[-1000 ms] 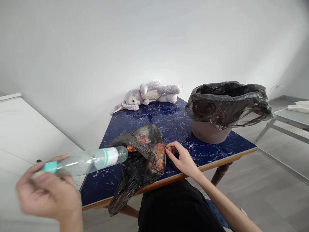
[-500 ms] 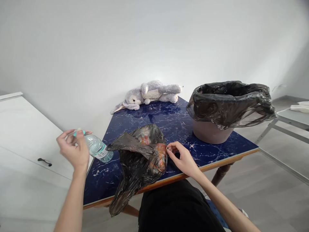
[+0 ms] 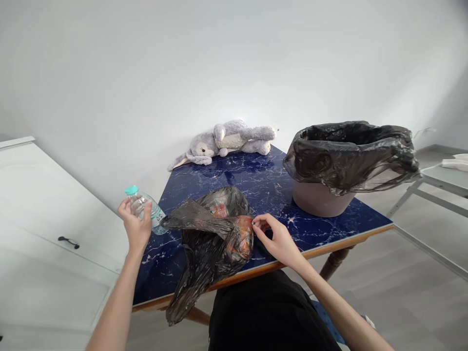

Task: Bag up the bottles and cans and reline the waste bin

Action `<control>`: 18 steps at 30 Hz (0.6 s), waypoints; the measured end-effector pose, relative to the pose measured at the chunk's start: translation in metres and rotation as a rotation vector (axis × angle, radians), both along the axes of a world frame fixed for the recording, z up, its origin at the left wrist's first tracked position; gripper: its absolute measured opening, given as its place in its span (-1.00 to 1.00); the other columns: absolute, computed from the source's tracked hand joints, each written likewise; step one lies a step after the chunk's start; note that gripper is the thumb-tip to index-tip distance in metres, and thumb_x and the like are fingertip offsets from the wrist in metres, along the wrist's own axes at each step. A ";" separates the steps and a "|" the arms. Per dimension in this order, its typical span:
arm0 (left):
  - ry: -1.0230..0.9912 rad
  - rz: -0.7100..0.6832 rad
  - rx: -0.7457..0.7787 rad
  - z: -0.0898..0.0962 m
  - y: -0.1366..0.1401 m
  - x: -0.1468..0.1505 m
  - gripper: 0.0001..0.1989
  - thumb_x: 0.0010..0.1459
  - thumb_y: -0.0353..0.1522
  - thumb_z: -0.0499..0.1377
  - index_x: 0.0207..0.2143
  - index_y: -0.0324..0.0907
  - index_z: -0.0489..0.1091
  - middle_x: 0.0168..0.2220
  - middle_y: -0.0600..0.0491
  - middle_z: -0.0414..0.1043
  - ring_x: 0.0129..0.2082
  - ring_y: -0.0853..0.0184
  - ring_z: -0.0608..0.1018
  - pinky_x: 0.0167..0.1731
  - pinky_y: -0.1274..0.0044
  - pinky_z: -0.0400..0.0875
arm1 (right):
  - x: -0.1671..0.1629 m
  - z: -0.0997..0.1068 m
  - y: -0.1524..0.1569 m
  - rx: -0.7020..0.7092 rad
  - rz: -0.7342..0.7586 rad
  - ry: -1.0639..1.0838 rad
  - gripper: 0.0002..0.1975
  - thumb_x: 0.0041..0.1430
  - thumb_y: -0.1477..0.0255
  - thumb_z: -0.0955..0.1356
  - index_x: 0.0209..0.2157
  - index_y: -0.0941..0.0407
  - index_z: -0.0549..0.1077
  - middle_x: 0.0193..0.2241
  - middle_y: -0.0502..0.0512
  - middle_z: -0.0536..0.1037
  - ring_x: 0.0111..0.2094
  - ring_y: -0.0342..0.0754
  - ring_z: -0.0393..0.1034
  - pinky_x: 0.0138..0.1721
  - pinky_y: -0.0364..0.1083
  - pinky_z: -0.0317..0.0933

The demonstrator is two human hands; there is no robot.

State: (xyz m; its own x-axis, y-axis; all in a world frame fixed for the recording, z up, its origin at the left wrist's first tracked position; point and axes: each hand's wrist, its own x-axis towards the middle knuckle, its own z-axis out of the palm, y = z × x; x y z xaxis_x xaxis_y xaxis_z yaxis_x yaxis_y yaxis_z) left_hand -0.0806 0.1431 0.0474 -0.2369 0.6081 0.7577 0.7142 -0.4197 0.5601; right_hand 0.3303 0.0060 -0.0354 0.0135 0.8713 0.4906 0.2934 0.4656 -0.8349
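Black bag (image 3: 208, 243) droops over table (image 3: 321, 222) front edge, stuff inside hard to see. Right hand (image 3: 280, 240) pinches bag. Left hand (image 3: 137, 225) wraps clear bottle (image 3: 146, 208) at table's left edge; bottle tilted, green cap up-left. Lined bin (image 3: 347, 163) farther right, toy bunny (image 3: 223, 141) farthest.

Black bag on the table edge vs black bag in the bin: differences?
The black bag by the right hand lies crumpled on the blue table, part hanging over the near edge; the bin liner is stretched open over the bin rim. The table bag shows orange items inside; the liner's contents are not visible. Both are thin, glossy black plastic.
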 end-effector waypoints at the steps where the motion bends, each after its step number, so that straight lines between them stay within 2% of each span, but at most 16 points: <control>1: -0.011 -0.010 -0.025 -0.002 0.000 -0.001 -0.35 0.26 -0.14 0.29 0.22 -0.18 0.07 0.29 -0.38 0.37 0.24 0.06 0.56 0.23 0.21 0.46 | 0.000 0.001 0.000 -0.002 -0.001 0.000 -0.81 0.49 0.24 0.30 -0.08 0.05 0.46 -0.19 0.15 0.58 -0.19 0.06 0.51 -0.14 0.02 0.40; 4: -0.006 -0.026 -0.084 -0.004 -0.005 -0.002 -0.29 0.24 -0.12 0.31 0.25 -0.19 0.03 0.27 -0.38 0.39 0.21 0.05 0.58 0.24 0.17 0.44 | -0.001 0.002 -0.001 -0.010 -0.004 0.005 -0.81 0.49 0.24 0.30 -0.08 0.05 0.47 -0.19 0.15 0.59 -0.19 0.05 0.51 -0.13 0.02 0.40; 7: 0.114 0.052 0.043 -0.002 -0.027 0.003 -0.25 0.20 -0.12 0.34 0.25 -0.25 0.08 0.27 -0.41 0.32 0.27 -0.02 0.50 0.28 0.13 0.38 | 0.000 0.001 -0.001 -0.012 0.002 0.005 -0.81 0.49 0.24 0.30 -0.08 0.05 0.46 -0.19 0.16 0.59 -0.19 0.06 0.51 -0.13 0.03 0.40; 9: 0.199 0.173 0.217 0.001 -0.052 0.011 -0.34 0.19 -0.15 0.35 0.19 -0.28 0.21 0.23 -0.40 0.31 0.26 -0.07 0.48 0.26 0.12 0.39 | 0.000 0.000 0.000 -0.008 0.006 0.001 -0.80 0.49 0.24 0.29 -0.07 0.05 0.46 -0.19 0.16 0.59 -0.19 0.06 0.51 -0.14 0.03 0.41; 10: 0.233 0.215 0.285 0.002 -0.066 0.017 -0.45 0.21 -0.18 0.33 0.12 -0.26 0.28 0.15 -0.34 0.38 0.17 -0.06 0.53 0.20 0.12 0.44 | 0.000 -0.001 0.000 -0.004 0.006 0.000 -0.80 0.50 0.24 0.29 -0.06 0.05 0.46 -0.19 0.16 0.59 -0.19 0.06 0.51 -0.14 0.03 0.42; 11: 0.267 0.213 0.287 0.004 -0.081 0.025 -0.60 0.26 -0.21 0.29 0.05 -0.23 0.35 0.03 -0.24 0.46 0.05 0.00 0.59 0.15 0.14 0.47 | 0.000 -0.001 0.000 -0.002 0.006 -0.001 -0.80 0.50 0.24 0.29 -0.06 0.05 0.46 -0.19 0.16 0.59 -0.19 0.06 0.51 -0.14 0.03 0.42; 12: 0.322 0.156 0.223 0.006 -0.096 0.033 -0.75 0.32 -0.25 0.23 -0.04 -0.18 0.40 -0.11 -0.12 0.52 -0.10 0.08 0.63 0.07 0.20 0.52 | 0.000 -0.001 0.000 0.000 0.005 -0.001 -0.80 0.49 0.24 0.29 -0.06 0.05 0.46 -0.19 0.16 0.59 -0.19 0.06 0.51 -0.14 0.03 0.42; 13: 0.422 0.028 0.087 0.008 -0.109 0.042 -0.84 0.39 -0.28 0.17 -0.08 -0.14 0.45 -0.18 -0.05 0.56 -0.19 0.15 0.65 0.01 0.28 0.54 | 0.000 -0.002 0.000 0.001 0.003 0.000 -0.80 0.49 0.24 0.30 -0.07 0.05 0.46 -0.19 0.16 0.59 -0.19 0.06 0.51 -0.14 0.02 0.43; 14: 0.554 -0.149 -0.064 0.009 -0.119 0.052 -0.84 0.43 -0.29 0.13 -0.08 -0.10 0.49 -0.20 0.00 0.60 -0.20 0.19 0.66 -0.01 0.34 0.55 | 0.000 -0.002 0.000 0.001 0.001 0.001 -0.80 0.49 0.24 0.30 -0.07 0.05 0.46 -0.19 0.16 0.59 -0.19 0.06 0.52 -0.13 0.02 0.43; 16: 0.738 -0.402 -0.264 0.009 -0.133 0.074 -0.77 0.48 -0.29 0.09 -0.01 -0.04 0.54 -0.05 0.02 0.65 -0.04 0.20 0.67 0.09 0.37 0.52 | 0.000 -0.003 0.001 0.003 -0.002 0.003 -0.80 0.49 0.24 0.30 -0.07 0.05 0.47 -0.19 0.17 0.59 -0.19 0.06 0.52 -0.14 0.02 0.43; 18: 0.824 -0.522 -0.347 0.004 -0.137 0.094 -0.69 0.52 -0.29 0.03 0.11 0.00 0.54 0.10 0.04 0.62 0.11 0.21 0.63 0.20 0.37 0.48 | 0.000 -0.004 0.001 0.007 -0.009 0.006 -0.81 0.49 0.25 0.30 -0.07 0.05 0.47 -0.19 0.16 0.59 -0.19 0.06 0.51 -0.15 0.02 0.42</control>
